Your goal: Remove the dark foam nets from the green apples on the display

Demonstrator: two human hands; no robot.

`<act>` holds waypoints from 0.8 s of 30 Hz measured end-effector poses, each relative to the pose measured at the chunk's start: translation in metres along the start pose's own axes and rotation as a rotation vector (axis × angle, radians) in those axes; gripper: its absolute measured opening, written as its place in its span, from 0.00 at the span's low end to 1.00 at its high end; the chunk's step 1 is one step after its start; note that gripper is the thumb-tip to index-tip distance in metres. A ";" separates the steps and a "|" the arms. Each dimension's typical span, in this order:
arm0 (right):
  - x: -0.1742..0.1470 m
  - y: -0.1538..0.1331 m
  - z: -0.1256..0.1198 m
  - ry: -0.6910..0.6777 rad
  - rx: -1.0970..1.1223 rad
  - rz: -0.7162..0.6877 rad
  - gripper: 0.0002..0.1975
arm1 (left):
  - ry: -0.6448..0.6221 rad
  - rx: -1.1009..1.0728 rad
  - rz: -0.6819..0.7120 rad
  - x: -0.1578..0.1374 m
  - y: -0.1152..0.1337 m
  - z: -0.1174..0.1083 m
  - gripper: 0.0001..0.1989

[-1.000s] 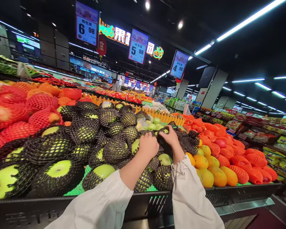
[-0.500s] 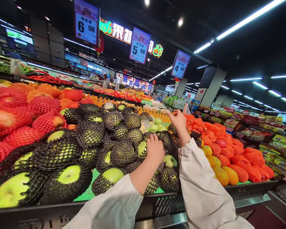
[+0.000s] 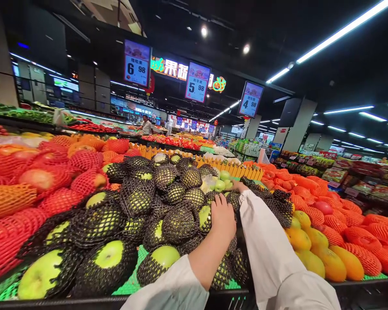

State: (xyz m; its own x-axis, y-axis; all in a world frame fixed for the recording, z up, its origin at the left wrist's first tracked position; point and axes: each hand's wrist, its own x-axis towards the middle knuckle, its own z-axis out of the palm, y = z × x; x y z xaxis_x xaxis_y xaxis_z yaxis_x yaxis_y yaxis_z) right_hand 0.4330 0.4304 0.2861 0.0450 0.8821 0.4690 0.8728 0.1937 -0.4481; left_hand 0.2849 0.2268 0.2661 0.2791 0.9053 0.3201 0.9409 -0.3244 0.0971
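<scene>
A dark shop ceiling with long strip lights (image 3: 345, 32) spans a fruit display, with a grey pillar (image 3: 299, 118) and packed shelves (image 3: 358, 181) at the right rear. The foreground is filled by a heap of green apples (image 3: 179, 221), most in black foam nets, at the middle of the display, on green matting (image 3: 132, 277) behind a black front rim (image 3: 84, 304). Red-netted fruit (image 3: 87, 159) borders the heap on the left; oranges (image 3: 333, 262) and a second bank of red-netted fruit (image 3: 333, 234) lie to the right. The right sleeve (image 3: 271, 245), white and loose, crosses between apples and oranges and hides part of both; the left sleeve (image 3: 174, 288) covers the front of the heap. A low yellow fence (image 3: 245, 171) stands behind the apples, closing off the rear. Farther back, a person (image 3: 147, 125) stands beside produce, below hanging price signs (image 3: 197, 82). The left hand (image 3: 223, 215) lies palm down over the netted apples, its fingers close together and bent; whether they pinch anything cannot be told. The right hand (image 3: 238, 186), mostly hidden, reaches beside a small group of bare green apples (image 3: 224, 175) near the fence; the state of its fingers cannot be told.
</scene>
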 end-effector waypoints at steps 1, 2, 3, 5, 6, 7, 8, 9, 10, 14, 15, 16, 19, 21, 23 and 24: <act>0.000 0.001 0.000 -0.036 -0.019 0.024 0.20 | -0.001 0.003 -0.001 0.000 0.000 0.000 0.27; -0.001 0.002 0.000 -0.066 -0.053 0.048 0.20 | 0.001 0.006 -0.002 0.000 0.000 0.000 0.28; -0.002 0.001 -0.001 -0.081 -0.089 0.066 0.21 | 0.005 0.006 -0.003 0.000 0.000 -0.001 0.27; -0.004 -0.002 -0.003 -0.062 -0.142 0.071 0.23 | 0.025 -0.002 -0.008 0.000 -0.001 -0.002 0.25; -0.005 -0.005 -0.006 -0.038 -0.169 0.062 0.25 | 0.041 -0.014 -0.017 -0.001 -0.001 -0.003 0.24; -0.006 -0.009 -0.009 -0.001 -0.195 0.045 0.28 | 0.061 -0.032 -0.030 -0.001 -0.001 -0.004 0.22; -0.006 -0.014 -0.014 0.050 -0.214 0.026 0.32 | 0.089 -0.056 -0.044 -0.001 -0.001 -0.005 0.21; -0.006 -0.019 -0.020 0.114 -0.215 0.014 0.35 | 0.124 -0.084 -0.061 -0.001 -0.001 -0.006 0.20; -0.006 -0.025 -0.027 0.184 -0.191 0.014 0.37 | 0.165 -0.113 -0.078 -0.001 -0.001 -0.007 0.20; -0.013 -0.050 -0.055 0.281 0.141 0.041 0.38 | 0.362 -0.221 -0.130 0.004 -0.003 -0.006 0.24; -0.020 -0.056 -0.060 0.226 0.243 0.025 0.38 | 0.417 -0.251 -0.145 0.006 -0.004 -0.006 0.27; -0.028 -0.060 -0.063 0.142 0.341 -0.004 0.38 | 0.474 -0.285 -0.155 0.007 -0.006 -0.005 0.30; -0.062 -0.069 -0.062 -0.162 0.544 -0.156 0.35 | 0.618 -0.387 -0.151 0.010 -0.011 -0.003 0.39; -0.085 -0.070 -0.056 -0.278 0.578 -0.296 0.27 | 0.637 -0.437 -0.128 0.010 -0.015 -0.001 0.43; -0.100 -0.068 -0.050 -0.339 0.607 -0.376 0.21 | 0.602 -0.457 -0.107 0.010 -0.016 0.000 0.39; -0.103 -0.065 -0.048 -0.367 0.633 -0.385 0.21 | 0.583 -0.456 -0.096 0.010 -0.017 0.001 0.36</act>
State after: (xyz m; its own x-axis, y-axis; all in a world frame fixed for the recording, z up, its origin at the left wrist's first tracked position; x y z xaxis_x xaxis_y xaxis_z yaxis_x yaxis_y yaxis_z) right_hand 0.3944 0.3067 0.3035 -0.4584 0.7677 0.4478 0.3505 0.6192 -0.7027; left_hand 0.2720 0.2410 0.2670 -0.0664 0.6840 0.7265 0.7477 -0.4480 0.4901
